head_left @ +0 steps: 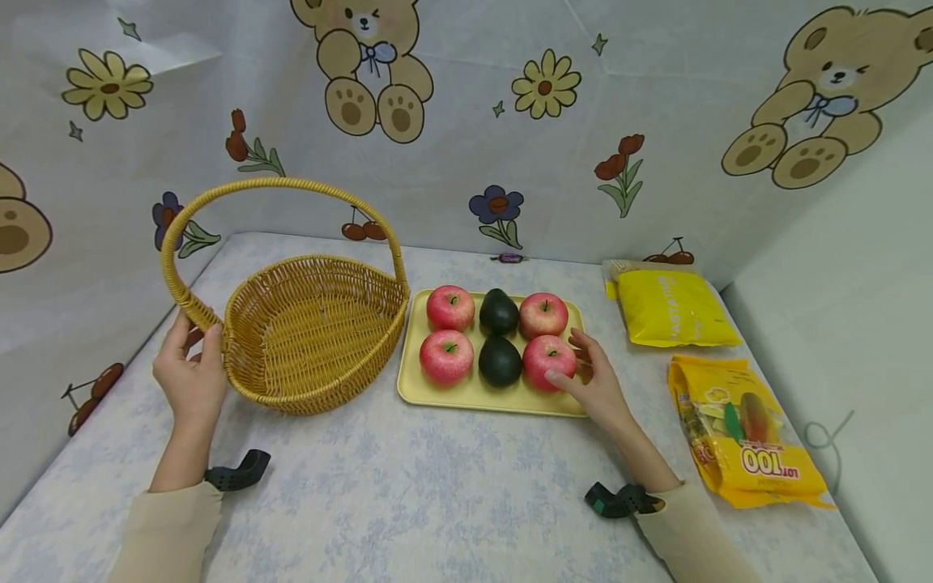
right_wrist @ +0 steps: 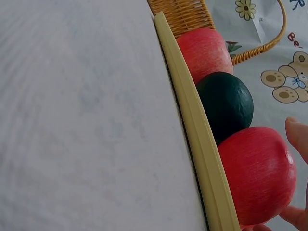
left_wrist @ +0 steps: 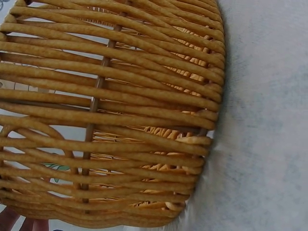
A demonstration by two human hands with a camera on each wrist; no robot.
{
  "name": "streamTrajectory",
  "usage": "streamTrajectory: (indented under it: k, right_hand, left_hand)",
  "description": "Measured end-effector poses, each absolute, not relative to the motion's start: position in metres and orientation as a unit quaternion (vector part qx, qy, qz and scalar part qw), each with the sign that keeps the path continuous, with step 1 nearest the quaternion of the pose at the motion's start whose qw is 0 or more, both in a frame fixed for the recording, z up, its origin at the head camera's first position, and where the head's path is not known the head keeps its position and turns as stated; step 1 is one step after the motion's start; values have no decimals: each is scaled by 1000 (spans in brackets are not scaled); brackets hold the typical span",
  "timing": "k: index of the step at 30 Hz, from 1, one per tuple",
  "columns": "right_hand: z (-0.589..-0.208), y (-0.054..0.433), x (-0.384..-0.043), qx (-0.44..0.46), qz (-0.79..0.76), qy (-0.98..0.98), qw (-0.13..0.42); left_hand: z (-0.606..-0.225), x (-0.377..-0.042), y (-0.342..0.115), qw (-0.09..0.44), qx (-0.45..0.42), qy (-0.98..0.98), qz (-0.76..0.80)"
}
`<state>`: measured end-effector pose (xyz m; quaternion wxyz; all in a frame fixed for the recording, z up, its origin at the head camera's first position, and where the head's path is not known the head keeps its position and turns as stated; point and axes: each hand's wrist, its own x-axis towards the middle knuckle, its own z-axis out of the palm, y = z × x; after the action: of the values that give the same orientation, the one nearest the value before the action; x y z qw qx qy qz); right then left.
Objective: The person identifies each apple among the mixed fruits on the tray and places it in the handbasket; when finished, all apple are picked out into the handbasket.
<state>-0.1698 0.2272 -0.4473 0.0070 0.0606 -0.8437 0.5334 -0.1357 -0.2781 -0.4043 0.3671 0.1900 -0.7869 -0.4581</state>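
Note:
On the left, a yellow wicker basket with a tall arched handle stands slightly tilted. My left hand grips it where the handle meets the rim; the left wrist view shows its woven side close up, fingertips at the lower corner. A pale yellow tray holds several red apples and two dark green avocados. Around the front right apple my right hand is spread, fingers at its far side. In the right wrist view, a gap shows between the thumb and that apple.
At the right lie a yellow packet and, in front of it, an orange-yellow bag with a mango picture. A cloth printed with bears and flowers rises behind the table. The basket's right rim is close to the tray's left edge.

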Motion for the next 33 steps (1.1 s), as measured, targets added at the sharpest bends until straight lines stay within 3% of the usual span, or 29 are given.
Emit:
streamTrajectory:
  k: [33]
  right_hand:
    - [-449,220,-167,93,512,-854,-5]
  left_hand:
    - [-407,-135,-278,385,180,-790,-442]
